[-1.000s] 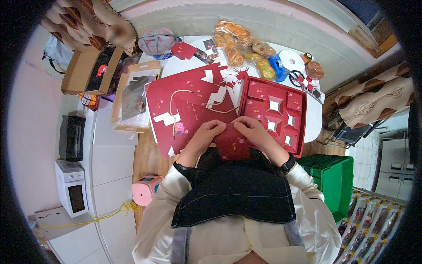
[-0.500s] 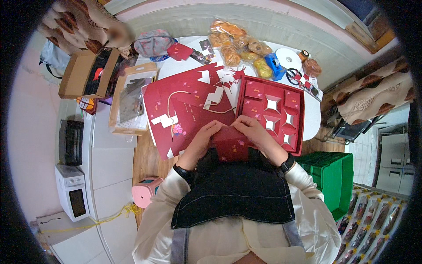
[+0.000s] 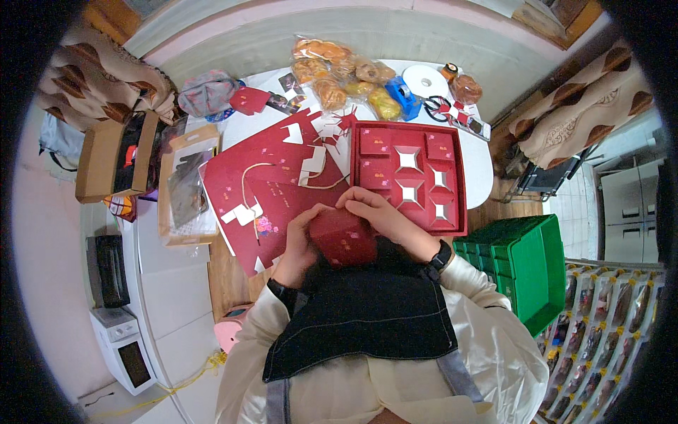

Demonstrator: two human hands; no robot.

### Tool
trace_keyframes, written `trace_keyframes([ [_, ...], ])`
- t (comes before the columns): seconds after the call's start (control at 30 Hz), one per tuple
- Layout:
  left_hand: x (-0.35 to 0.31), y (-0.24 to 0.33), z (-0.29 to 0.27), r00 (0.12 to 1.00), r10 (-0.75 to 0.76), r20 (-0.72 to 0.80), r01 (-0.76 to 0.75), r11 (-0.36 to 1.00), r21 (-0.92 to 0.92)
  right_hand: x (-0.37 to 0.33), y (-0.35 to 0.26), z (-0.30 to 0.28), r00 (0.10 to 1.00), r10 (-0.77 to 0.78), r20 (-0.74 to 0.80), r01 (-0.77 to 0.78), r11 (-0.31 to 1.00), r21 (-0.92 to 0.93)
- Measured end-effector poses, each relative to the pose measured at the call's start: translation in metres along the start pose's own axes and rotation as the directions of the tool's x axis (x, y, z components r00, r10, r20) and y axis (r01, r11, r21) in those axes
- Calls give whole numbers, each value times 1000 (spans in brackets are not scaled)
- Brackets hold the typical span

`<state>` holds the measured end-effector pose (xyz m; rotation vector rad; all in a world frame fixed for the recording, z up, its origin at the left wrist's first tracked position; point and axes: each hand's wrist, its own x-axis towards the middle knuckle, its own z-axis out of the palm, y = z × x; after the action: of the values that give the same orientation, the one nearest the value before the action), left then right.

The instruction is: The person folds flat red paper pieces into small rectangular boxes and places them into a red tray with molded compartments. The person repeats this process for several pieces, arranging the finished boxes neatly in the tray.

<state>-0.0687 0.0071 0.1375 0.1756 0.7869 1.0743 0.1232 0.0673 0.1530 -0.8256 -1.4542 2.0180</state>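
Note:
Close to my body, above the near table edge, I hold a small dark red cardboard box (image 3: 342, 244) with a printed pattern. My left hand (image 3: 302, 237) wraps round its left side. The right hand (image 3: 376, 212) has its fingers on the box's upper edge and far right corner; its far side is hidden from view. Just beyond my right hand lies a large red tray box (image 3: 462, 191) with compartments. Several small closed red boxes (image 3: 375, 174) fill some compartments, while others show white bottoms. Left of it lies a flat red paper bag (image 3: 282, 201) with a cord handle.
Bagged bread (image 3: 321, 51), a blue tape dispenser (image 3: 403, 95), a white roll (image 3: 426, 80) and black scissors (image 3: 433, 108) occupy the back of the table. Cartons (image 3: 106, 152) stand at left. A green crate (image 3: 505, 261) is at my right, a pink stool (image 3: 229, 331) below left.
The flatter red piece is now a closed-up box shape, raised from my lap toward the table edge. My left hand has shifted from its top edge to its side. The whole view has turned slightly.

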Motion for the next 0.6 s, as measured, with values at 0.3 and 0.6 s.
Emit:
trace_keyframes([
  [0.3,3,1,-6,995,-82,53,81,996,23,-14,-24,2,939,-226,260,339,736,-586],
  [0.6,3,-4,-8,998,56,-24,-56,998,5,-15,-21,1,932,-295,210,360,701,-615],
])
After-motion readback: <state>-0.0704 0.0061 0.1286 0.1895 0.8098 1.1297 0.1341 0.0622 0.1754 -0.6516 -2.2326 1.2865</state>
